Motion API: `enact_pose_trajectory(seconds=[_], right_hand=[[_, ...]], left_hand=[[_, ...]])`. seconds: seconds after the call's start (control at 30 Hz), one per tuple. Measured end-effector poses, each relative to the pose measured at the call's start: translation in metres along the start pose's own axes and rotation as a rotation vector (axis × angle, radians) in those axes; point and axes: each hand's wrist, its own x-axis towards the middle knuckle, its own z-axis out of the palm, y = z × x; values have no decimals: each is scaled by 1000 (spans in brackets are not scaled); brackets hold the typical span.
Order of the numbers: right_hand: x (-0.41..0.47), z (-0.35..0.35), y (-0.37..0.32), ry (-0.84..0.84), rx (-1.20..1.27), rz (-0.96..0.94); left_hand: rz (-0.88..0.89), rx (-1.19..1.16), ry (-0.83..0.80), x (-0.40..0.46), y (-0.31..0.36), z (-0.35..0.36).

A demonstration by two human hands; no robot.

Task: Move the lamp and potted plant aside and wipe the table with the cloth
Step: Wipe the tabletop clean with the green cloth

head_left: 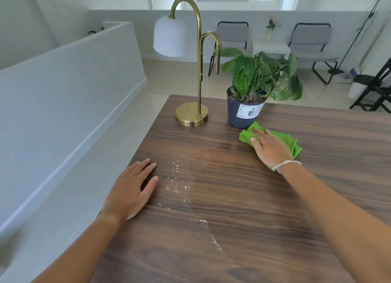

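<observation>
A brass lamp (191,113) with a white shade stands at the far left corner of the dark wooden table (232,229). Right beside it is a potted plant (245,111) in a dark grey pot with a white label. My right hand (269,148) lies flat on a folded green cloth (289,142), pressing it to the tabletop just in front of the pot. Near the table's left edge my left hand (132,189) rests flat with its fingers apart, holding nothing. Water droplets and a wet streak (179,183) glisten between my hands.
A white partition wall (69,88) runs along the left of the table. Beyond the far edge, two grey chairs (313,43) flank a small white side table. A black stand (372,88) is at the far right.
</observation>
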Motion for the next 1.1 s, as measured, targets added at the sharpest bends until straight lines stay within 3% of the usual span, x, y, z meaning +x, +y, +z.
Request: enact_pose_trajectory(seconds=[0.27, 0.43, 0.57, 0.73, 0.87, 0.93, 1.1], right_hand=[[-93, 7, -35, -86, 93, -354], [-71, 3, -25, -29, 106, -160], [-41, 16, -71, -43, 51, -108], [-68, 42, -157, -68, 89, -354], [-121, 42, -155, -120, 142, -514], [-137, 34, -134, -151, 179, -496], [-109, 22, -110, -102, 191, -230]], left_hand=[[10, -13, -6, -2, 2, -2], [11, -28, 1, -1, 4, -2], [2, -34, 8, -1, 2, -1], [6, -81, 17, -4, 2, -3], [-13, -144, 23, -16, -1, -7], [-10, -159, 20, -24, -4, -10], [10, -151, 2, -48, -9, -18]])
